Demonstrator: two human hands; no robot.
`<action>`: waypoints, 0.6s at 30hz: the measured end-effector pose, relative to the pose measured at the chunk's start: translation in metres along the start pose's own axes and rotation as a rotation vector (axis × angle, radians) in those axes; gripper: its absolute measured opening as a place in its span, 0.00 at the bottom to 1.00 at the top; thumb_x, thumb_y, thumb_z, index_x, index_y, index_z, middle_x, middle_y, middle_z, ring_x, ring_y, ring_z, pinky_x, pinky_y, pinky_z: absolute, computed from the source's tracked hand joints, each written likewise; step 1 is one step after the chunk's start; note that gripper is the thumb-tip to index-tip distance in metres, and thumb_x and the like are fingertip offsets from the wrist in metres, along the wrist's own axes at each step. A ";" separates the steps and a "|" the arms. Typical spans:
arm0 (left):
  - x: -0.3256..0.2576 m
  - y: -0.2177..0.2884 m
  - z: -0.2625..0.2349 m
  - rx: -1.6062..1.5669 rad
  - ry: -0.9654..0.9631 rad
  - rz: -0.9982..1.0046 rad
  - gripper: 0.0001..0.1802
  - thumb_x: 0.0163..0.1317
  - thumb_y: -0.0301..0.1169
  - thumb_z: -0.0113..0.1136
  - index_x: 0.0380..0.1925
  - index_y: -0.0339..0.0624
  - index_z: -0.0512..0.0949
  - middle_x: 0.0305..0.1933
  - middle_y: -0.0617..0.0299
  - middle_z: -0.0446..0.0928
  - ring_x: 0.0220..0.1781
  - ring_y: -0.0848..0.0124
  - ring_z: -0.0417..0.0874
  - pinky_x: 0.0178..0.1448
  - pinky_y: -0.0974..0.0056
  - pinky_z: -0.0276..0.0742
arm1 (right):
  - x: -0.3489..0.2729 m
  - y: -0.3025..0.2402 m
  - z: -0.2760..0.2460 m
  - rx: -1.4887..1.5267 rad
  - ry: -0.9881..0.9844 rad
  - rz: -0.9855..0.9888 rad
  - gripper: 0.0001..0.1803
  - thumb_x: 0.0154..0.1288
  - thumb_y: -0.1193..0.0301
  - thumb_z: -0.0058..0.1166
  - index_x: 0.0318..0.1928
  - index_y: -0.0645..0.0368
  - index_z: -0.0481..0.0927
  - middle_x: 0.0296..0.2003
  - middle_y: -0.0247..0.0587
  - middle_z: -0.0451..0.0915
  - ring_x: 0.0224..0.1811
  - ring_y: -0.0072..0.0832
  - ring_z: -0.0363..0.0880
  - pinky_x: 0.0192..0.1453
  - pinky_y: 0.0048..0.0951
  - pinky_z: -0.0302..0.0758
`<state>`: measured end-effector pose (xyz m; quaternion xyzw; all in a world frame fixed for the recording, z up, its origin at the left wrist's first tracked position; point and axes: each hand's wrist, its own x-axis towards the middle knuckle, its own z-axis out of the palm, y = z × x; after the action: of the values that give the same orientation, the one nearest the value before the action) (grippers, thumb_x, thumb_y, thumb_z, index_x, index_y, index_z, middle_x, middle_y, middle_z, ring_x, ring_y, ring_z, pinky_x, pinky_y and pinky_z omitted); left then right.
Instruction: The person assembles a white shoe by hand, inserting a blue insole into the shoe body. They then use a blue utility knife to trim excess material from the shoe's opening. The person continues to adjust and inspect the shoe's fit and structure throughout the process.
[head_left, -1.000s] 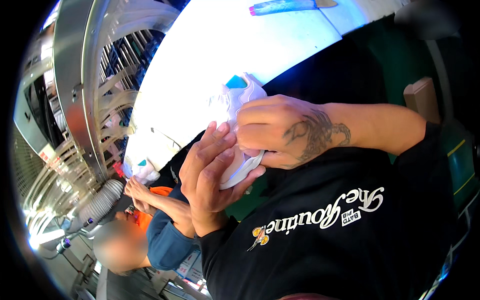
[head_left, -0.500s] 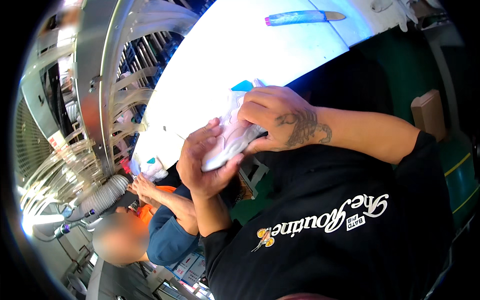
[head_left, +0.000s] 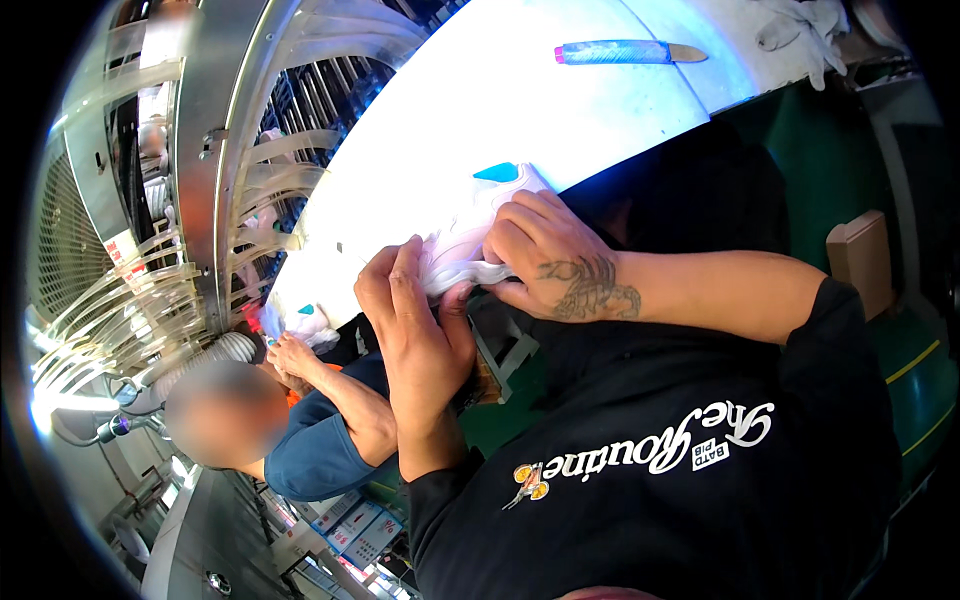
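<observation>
We have a white shoe (head_left: 470,240) at the near edge of the bench (head_left: 560,110), gripped between both hands. It looks light and half-soft to us: a pliable upper that dents under the fingers, over a stiffer moulded sole, with a small teal patch on the side turned up. The smooth surface could be a little slippery, so the firmer sole edge and heel seem the best places to hold; squeezing the upper would likely crease it.

Our left hand (head_left: 415,330) cups the shoe from below, fingers closed up against its underside. Our right hand (head_left: 545,255) lies over the top with knuckles bent and fingers curled down onto it, so both grips are closed on the shoe.

The bench is smooth, pale and glossy. Well apart on it lies a knife (head_left: 630,52) with a bluish wrapped handle, and pale gloves (head_left: 800,25) lie near its far corner. To the left, a metal machine (head_left: 210,150) carries many clear curved tubes. A co-worker's hand (head_left: 290,350) handles another white shoe (head_left: 300,320) farther along.
</observation>
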<state>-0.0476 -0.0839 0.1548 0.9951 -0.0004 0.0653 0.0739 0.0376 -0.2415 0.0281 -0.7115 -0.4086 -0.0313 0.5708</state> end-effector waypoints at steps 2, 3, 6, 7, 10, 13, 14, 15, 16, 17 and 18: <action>0.004 -0.004 -0.002 -0.007 -0.008 0.020 0.33 0.60 0.26 0.78 0.66 0.32 0.77 0.61 0.40 0.74 0.61 0.43 0.78 0.64 0.48 0.78 | 0.005 0.009 -0.002 0.049 -0.038 -0.023 0.19 0.61 0.64 0.77 0.41 0.56 0.78 0.43 0.45 0.82 0.50 0.44 0.83 0.53 0.44 0.79; 0.006 -0.006 -0.001 -0.018 0.010 0.034 0.34 0.58 0.27 0.80 0.64 0.33 0.77 0.60 0.40 0.74 0.61 0.44 0.78 0.64 0.48 0.78 | 0.007 0.014 -0.002 0.093 -0.052 -0.025 0.18 0.62 0.64 0.76 0.41 0.56 0.78 0.42 0.45 0.83 0.49 0.44 0.84 0.53 0.44 0.78; 0.014 -0.015 0.005 -0.042 0.060 0.065 0.36 0.52 0.31 0.86 0.60 0.34 0.79 0.58 0.43 0.75 0.59 0.46 0.80 0.62 0.49 0.79 | 0.017 0.021 -0.008 0.190 -0.126 0.056 0.19 0.62 0.63 0.76 0.42 0.56 0.78 0.40 0.44 0.83 0.45 0.44 0.85 0.51 0.45 0.78; 0.016 -0.018 0.007 -0.041 0.074 0.068 0.36 0.51 0.32 0.87 0.59 0.34 0.80 0.57 0.44 0.76 0.59 0.47 0.80 0.63 0.49 0.78 | 0.022 0.021 -0.011 0.205 -0.146 0.091 0.20 0.60 0.64 0.78 0.41 0.56 0.77 0.39 0.43 0.82 0.43 0.45 0.84 0.49 0.44 0.79; 0.018 -0.026 0.009 -0.029 0.095 0.077 0.36 0.48 0.34 0.88 0.56 0.35 0.81 0.57 0.45 0.77 0.58 0.49 0.80 0.63 0.49 0.79 | 0.029 0.024 -0.013 0.190 -0.204 0.204 0.25 0.59 0.62 0.80 0.44 0.56 0.75 0.38 0.42 0.82 0.41 0.46 0.85 0.45 0.43 0.80; 0.015 -0.031 0.015 -0.033 0.118 0.063 0.35 0.48 0.34 0.88 0.55 0.36 0.81 0.57 0.46 0.77 0.57 0.49 0.80 0.63 0.49 0.79 | 0.031 0.025 -0.015 0.174 -0.193 0.288 0.29 0.57 0.60 0.81 0.46 0.56 0.73 0.37 0.43 0.83 0.40 0.46 0.86 0.44 0.44 0.80; 0.013 -0.032 0.017 -0.037 0.128 0.053 0.35 0.48 0.34 0.87 0.55 0.36 0.81 0.57 0.46 0.77 0.58 0.49 0.80 0.63 0.49 0.78 | 0.032 0.025 -0.014 0.172 -0.191 0.298 0.30 0.57 0.59 0.82 0.47 0.56 0.72 0.37 0.43 0.83 0.39 0.46 0.86 0.43 0.44 0.80; 0.013 -0.031 0.018 -0.022 0.126 0.023 0.35 0.48 0.35 0.87 0.55 0.36 0.80 0.56 0.45 0.76 0.58 0.49 0.79 0.63 0.49 0.78 | 0.033 0.024 -0.013 0.169 -0.189 0.305 0.31 0.56 0.58 0.82 0.47 0.56 0.72 0.36 0.43 0.83 0.39 0.45 0.86 0.43 0.44 0.81; 0.013 -0.030 0.021 -0.007 0.125 -0.007 0.35 0.48 0.35 0.87 0.54 0.35 0.79 0.56 0.45 0.75 0.59 0.49 0.78 0.64 0.49 0.77 | 0.034 0.024 -0.011 0.149 -0.177 0.294 0.31 0.56 0.58 0.82 0.47 0.56 0.71 0.36 0.43 0.83 0.39 0.45 0.87 0.43 0.45 0.81; 0.012 -0.029 0.023 0.008 0.123 -0.038 0.35 0.48 0.36 0.86 0.54 0.35 0.79 0.56 0.45 0.74 0.60 0.48 0.76 0.64 0.49 0.77 | 0.033 0.023 -0.008 0.128 -0.165 0.282 0.31 0.56 0.58 0.82 0.46 0.56 0.71 0.36 0.43 0.83 0.39 0.45 0.87 0.43 0.45 0.81; 0.013 -0.026 0.028 0.016 0.141 -0.081 0.35 0.49 0.36 0.85 0.54 0.34 0.78 0.56 0.45 0.73 0.61 0.48 0.76 0.66 0.48 0.76 | 0.035 0.023 -0.006 0.106 -0.153 0.265 0.32 0.56 0.58 0.82 0.46 0.56 0.71 0.35 0.44 0.83 0.38 0.45 0.87 0.43 0.45 0.81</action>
<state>-0.0310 -0.0617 0.1255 0.9878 0.0458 0.1323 0.0682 0.0775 -0.2273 0.0300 -0.7282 -0.3545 0.1202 0.5741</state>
